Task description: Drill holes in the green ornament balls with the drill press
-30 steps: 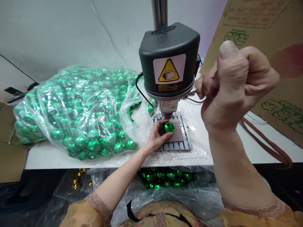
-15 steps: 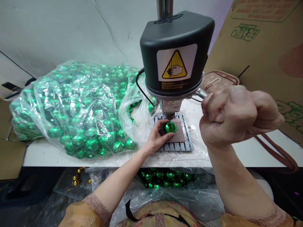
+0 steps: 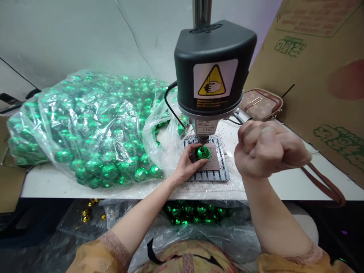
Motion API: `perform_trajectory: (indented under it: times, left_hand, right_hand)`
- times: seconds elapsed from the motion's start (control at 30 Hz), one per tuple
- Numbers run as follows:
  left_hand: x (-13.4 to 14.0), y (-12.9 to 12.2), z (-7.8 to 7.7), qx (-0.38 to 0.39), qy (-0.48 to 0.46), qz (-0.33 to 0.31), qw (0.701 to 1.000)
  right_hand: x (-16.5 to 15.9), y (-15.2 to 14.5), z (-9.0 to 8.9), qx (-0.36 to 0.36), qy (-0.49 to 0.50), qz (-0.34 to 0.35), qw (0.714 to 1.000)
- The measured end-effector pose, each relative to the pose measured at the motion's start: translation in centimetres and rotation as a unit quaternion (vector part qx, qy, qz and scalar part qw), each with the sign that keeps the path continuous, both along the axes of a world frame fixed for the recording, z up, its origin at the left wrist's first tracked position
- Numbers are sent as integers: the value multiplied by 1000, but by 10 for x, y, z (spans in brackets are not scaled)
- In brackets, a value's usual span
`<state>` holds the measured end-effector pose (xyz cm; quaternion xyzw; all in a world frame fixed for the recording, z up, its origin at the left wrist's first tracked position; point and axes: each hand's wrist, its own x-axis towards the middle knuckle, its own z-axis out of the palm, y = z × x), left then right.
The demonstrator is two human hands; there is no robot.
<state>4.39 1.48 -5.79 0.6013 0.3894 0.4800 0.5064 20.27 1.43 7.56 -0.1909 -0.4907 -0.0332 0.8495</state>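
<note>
My left hand [image 3: 189,162] has thumb and fingers closed around the side of a green faceted bauble [image 3: 204,152]. The bauble rests on a brown pad [image 3: 215,161] over the slotted metal base [image 3: 224,175] of a drill press [image 3: 214,72]. From the chuck [image 3: 203,139] a thin bit comes down to the bauble's top; whether it is inside cannot be seen. My right hand [image 3: 269,149] is a raised fist to the right of the drill head. Near it a metal rod [image 3: 241,115] runs out from the machine, and what the fist grips is hidden.
A large clear bag of green baubles [image 3: 93,132] fills the left of the table [image 3: 48,184]. More green baubles [image 3: 196,212] lie in plastic below the edge. A patterned purse [image 3: 260,104] and a tall cardboard box [image 3: 321,76] stand at right. Dark shavings surround the base.
My right fist has come lower and slightly left. My left hand still holds the bauble under the bit. The whole view has shifted a little.
</note>
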Motion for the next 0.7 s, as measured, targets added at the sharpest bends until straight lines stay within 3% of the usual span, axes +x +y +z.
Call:
perform_trajectory:
  times: [0.33,0.43,0.5,0.57,0.7]
  left_hand:
    - [-2,1,-1,13,17,21,1000]
    - [-1,1,-1,4,8,18,1000]
    - [0,1,-2,2,3,14,1000]
    - [1,0,-2,4,1,20,1000]
    - [1,-9,-6,60,20,100,993]
  right_hand:
    - [3,-1,-14,10,-12,30,999]
    - [1,-1,7,-33,14,37,999]
    - [1,1,31,-85,31,50,995]
    - [3,6,57,-172,48,109,978]
    - [8,14,90,-265,69,163,948]
